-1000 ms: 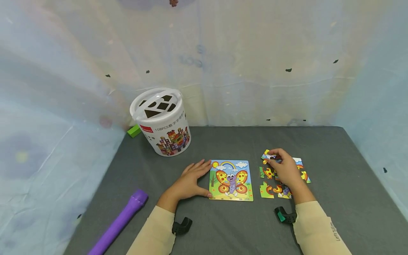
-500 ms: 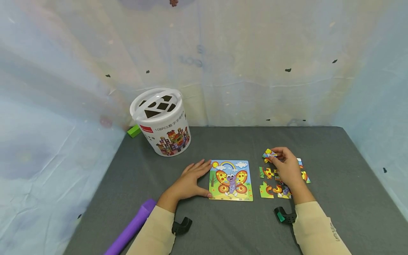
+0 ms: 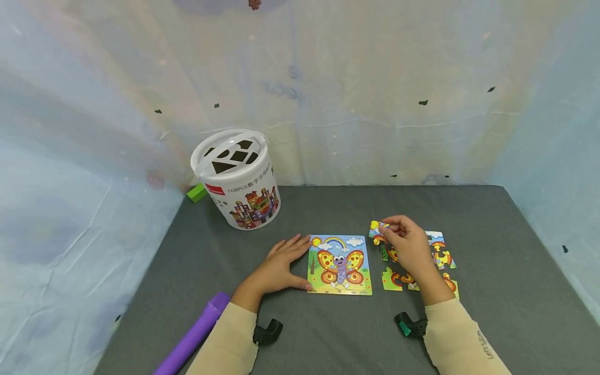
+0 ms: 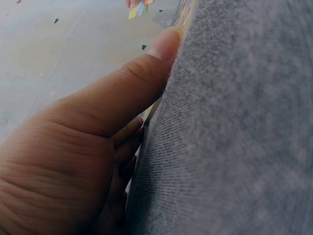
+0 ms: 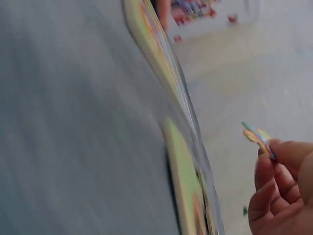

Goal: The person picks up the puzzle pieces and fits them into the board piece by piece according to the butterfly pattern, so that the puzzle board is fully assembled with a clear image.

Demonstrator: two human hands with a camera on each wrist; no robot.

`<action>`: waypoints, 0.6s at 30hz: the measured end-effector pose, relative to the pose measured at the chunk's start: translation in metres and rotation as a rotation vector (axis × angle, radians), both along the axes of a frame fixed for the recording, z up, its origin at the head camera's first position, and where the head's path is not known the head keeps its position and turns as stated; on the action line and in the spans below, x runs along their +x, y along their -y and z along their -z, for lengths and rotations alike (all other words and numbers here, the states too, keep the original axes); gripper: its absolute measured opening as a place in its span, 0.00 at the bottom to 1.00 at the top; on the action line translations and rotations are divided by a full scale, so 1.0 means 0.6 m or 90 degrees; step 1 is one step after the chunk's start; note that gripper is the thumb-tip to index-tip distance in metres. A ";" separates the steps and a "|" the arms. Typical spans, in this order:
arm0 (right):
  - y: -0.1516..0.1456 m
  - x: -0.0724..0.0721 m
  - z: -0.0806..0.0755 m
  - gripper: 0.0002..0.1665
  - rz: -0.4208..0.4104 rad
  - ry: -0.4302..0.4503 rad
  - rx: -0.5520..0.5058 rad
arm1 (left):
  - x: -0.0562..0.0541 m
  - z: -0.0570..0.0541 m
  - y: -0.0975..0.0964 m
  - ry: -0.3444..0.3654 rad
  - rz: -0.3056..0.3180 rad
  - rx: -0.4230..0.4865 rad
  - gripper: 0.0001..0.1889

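Observation:
My right hand (image 3: 407,244) pinches a small puzzle piece (image 3: 377,232) between thumb and fingers; it bears a yellow sun and part of a rainbow. In the right wrist view that piece (image 5: 259,140) is held up off the table. Several other puzzle pieces (image 3: 391,279) lie under and around the right hand, some partly hidden by it. Left of them lies a square butterfly picture board (image 3: 341,265). With fingers spread, my left hand (image 3: 278,268) rests at the board's left edge, thumb at the lower corner. The left wrist view shows the thumb (image 4: 122,88) at that edge.
A white block bucket (image 3: 239,179) with a shape-cut lid stands at the back left, a green block (image 3: 197,193) beside it. A purple tube (image 3: 194,333) lies beside the left sleeve. Behind the grey table (image 3: 323,338) hangs a pale curtain.
My right hand has lifted the sun piece from among the others and carried it left towards the board. The purple tube has rolled right, up to the left sleeve. My left hand stays put.

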State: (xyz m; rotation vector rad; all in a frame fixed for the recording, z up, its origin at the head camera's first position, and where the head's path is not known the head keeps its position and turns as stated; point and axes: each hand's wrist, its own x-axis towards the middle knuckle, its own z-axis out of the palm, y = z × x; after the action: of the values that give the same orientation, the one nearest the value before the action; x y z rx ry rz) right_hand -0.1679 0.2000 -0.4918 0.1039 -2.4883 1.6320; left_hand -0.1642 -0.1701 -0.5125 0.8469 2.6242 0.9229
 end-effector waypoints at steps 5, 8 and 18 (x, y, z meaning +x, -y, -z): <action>0.049 0.009 -0.002 0.13 -0.068 0.030 -0.014 | 0.000 -0.001 0.000 0.002 0.002 0.000 0.61; 0.077 0.013 0.007 0.12 -0.104 0.058 -0.021 | 0.000 0.000 0.000 0.004 0.003 0.001 0.61; 0.151 0.013 0.017 0.11 -0.138 0.114 -0.060 | 0.001 -0.002 0.000 0.002 0.004 0.006 0.60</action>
State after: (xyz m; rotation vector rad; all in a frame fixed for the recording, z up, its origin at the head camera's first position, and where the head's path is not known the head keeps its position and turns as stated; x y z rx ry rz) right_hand -0.1601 0.1094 -0.5023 0.2333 -2.6028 1.9193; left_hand -0.1636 -0.1703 -0.5116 0.8544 2.6151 0.9344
